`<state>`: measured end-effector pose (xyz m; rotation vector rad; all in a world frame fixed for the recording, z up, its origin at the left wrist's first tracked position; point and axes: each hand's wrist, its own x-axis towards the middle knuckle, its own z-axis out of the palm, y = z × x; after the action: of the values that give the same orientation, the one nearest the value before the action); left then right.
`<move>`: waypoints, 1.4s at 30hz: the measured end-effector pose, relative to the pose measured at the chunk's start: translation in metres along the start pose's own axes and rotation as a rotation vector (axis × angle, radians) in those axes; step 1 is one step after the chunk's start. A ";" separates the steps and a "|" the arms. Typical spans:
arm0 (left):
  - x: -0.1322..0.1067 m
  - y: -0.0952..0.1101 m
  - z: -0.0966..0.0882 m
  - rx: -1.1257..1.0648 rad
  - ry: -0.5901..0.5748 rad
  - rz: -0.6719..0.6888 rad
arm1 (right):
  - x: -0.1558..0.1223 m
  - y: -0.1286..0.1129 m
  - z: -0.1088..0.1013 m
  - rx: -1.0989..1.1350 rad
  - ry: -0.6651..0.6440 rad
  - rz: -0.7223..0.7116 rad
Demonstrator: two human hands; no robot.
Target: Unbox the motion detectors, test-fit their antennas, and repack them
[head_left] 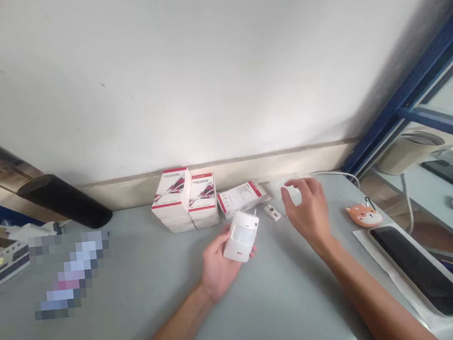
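A white motion detector (241, 237) with a short wire at its top lies in my left hand (219, 264), the fingers wrapped round it from beneath. My right hand (308, 210) is raised to the right of it, with thumb and forefinger curled together in a pinch. A clear plastic bag (277, 191) lies behind those fingertips; whether they grip it or some small thing cannot be made out. Just left of the right hand, a small white bracket-like part (273, 212) lies on the table. A red-and-white detector box (241, 198) rests on its side behind the detector.
Several stacked detector boxes (183, 201) stand against the wall. To the right are an orange animal-faced case (363, 215) and a phone (422, 268) on white paper. A black cylinder (67, 201) and a power strip (10, 255) are at left. Blue metal framing (400, 105) borders the right.
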<state>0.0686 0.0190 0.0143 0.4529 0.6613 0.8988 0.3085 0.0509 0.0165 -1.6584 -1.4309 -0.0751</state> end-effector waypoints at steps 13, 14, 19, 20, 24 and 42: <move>0.000 -0.003 -0.002 0.091 0.002 0.037 | 0.008 0.039 0.023 -0.395 -0.071 -0.011; 0.000 -0.003 -0.003 0.095 -0.005 0.038 | 0.008 0.040 0.023 -0.387 -0.067 -0.019; -0.004 -0.003 -0.002 0.117 -0.034 0.070 | 0.010 0.034 0.017 -0.307 0.018 -0.069; -0.006 -0.002 -0.001 0.117 -0.048 0.075 | 0.009 0.028 0.015 -0.286 0.045 -0.085; -0.016 0.001 0.005 0.121 -0.138 0.104 | -0.007 -0.005 0.009 -0.195 0.128 -0.177; -0.018 0.013 0.008 0.056 -0.104 0.032 | -0.042 -0.039 0.013 0.170 0.164 -0.458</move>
<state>0.0583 0.0109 0.0338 0.5585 0.5864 0.8826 0.2567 0.0237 0.0080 -1.1374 -1.6155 -0.3310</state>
